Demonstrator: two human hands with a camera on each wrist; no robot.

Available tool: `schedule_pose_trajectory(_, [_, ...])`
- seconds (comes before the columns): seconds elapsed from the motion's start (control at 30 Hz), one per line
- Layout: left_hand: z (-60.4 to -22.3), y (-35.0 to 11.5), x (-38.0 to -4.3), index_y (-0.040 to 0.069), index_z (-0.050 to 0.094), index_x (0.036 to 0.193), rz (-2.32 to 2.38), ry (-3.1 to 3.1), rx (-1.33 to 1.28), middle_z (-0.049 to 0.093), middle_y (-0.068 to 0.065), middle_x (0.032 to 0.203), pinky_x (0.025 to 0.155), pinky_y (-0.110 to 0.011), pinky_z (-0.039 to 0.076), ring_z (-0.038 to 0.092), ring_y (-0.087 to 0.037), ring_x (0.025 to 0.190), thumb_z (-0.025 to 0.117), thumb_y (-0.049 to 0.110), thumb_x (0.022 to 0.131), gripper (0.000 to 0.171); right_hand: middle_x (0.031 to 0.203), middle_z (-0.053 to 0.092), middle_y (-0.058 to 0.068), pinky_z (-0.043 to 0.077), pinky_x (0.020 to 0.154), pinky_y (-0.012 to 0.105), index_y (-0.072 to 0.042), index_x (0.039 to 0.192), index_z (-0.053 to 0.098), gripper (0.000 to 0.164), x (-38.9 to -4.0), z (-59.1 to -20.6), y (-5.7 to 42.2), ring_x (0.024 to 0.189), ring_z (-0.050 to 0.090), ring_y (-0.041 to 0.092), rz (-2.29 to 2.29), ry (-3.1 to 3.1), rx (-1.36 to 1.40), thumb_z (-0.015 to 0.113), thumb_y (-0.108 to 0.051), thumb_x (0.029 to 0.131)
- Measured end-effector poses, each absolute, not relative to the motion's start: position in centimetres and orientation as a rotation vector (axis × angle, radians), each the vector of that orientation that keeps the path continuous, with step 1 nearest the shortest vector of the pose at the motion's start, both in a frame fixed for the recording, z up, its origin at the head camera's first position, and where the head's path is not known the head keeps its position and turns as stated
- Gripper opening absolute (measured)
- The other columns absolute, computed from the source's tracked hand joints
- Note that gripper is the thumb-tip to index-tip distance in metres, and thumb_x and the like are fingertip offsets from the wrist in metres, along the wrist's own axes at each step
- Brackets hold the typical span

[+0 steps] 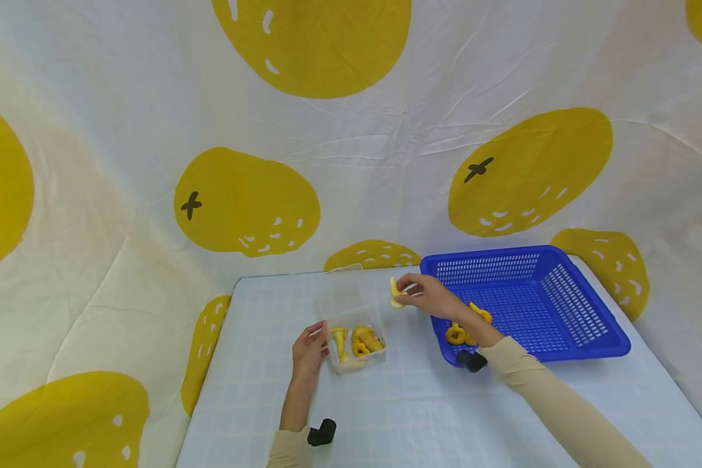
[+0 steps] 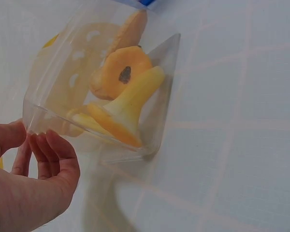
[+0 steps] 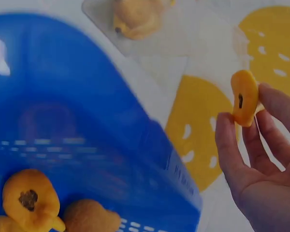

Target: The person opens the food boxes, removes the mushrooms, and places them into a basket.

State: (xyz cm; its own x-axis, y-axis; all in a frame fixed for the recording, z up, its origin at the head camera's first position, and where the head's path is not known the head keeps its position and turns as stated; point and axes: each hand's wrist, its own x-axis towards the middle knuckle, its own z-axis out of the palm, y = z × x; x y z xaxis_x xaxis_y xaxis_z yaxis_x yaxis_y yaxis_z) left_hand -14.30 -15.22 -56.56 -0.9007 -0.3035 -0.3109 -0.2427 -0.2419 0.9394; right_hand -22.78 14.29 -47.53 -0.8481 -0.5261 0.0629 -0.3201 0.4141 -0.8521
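My left hand (image 1: 310,351) pinches the left side wall of a clear plastic box (image 1: 351,320) between thumb and fingers. Inside the box lie several yellow, trumpet-shaped mushrooms (image 2: 128,72), some pale-stemmed, one with a dark hollow in its cap. Up and to the right of the box, my right hand (image 1: 427,296) holds one more yellow mushroom (image 3: 244,96) between thumb and fingertips, above the table. Beneath the right forearm, at the left end of a blue plastic basket (image 1: 520,312), are several orange-yellow mushrooms (image 3: 31,198), partly hidden by the arm in the head view.
The box's transparent lid (image 1: 339,299) stands open at its back, near the table's far edge. A pale checked cloth (image 1: 257,338) covers the table. Behind hangs a white curtain (image 1: 380,143) printed with large yellow fruit. Dark wrist cameras sit on both arms.
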Motion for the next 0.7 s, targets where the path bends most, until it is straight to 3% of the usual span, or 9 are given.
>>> schedule_pose_trajectory(0.4, [-56.7, -15.1, -14.4, -0.005, 0.061, 0.132, -2.301, -1.933, 0.715, 0.065, -0.016, 0.108, 0.068, -0.022, 0.050, 0.060, -0.019, 0.085, 0.066, 0.015, 0.102, 0.037, 0.119, 0.069, 0.014, 0.051, 0.101, 0.047, -0.001, 0.128, 0.063, 0.040, -24.0, -47.6, 18.5, 0.114, 0.063, 0.030, -1.425, 2.484, -0.403, 0.068, -0.031, 0.101])
schedule_pose_trajectory(0.7, [-56.7, -15.1, -14.4, -0.005, 0.061, 0.134, -2.285, -1.957, 0.730, 0.066, -0.016, 0.112, 0.069, -0.024, 0.051, 0.060, -0.019, 0.083, 0.066, 0.017, 0.102, 0.039, 0.126, 0.065, 0.022, 0.047, 0.103, 0.056, 0.003, 0.132, 0.059, 0.048, -24.5, -48.0, 21.1, 0.122, 0.058, 0.041, -1.518, 2.441, -0.278, 0.067, -0.034, 0.102])
